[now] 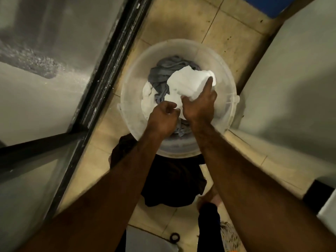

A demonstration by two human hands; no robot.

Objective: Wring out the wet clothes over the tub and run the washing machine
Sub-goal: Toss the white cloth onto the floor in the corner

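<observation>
A round translucent white tub (132, 73) stands on the tiled floor below me. Inside it lie a grey garment (163, 73) and a white cloth (189, 82). My right hand (199, 106) grips the white cloth above the tub, one finger pointing up over the bunched fabric. My left hand (162, 118) is curled beside it at the cloth's near end and appears to pinch that end. More white fabric (147, 99) lies lower in the tub. The white washing machine (294, 79) stands to the right.
A dark-framed glass door (101, 73) runs along the left. A dark garment (172, 179) lies on the floor just before the tub. A mop head (229, 235) and a small black ring (175, 237) sit near my feet.
</observation>
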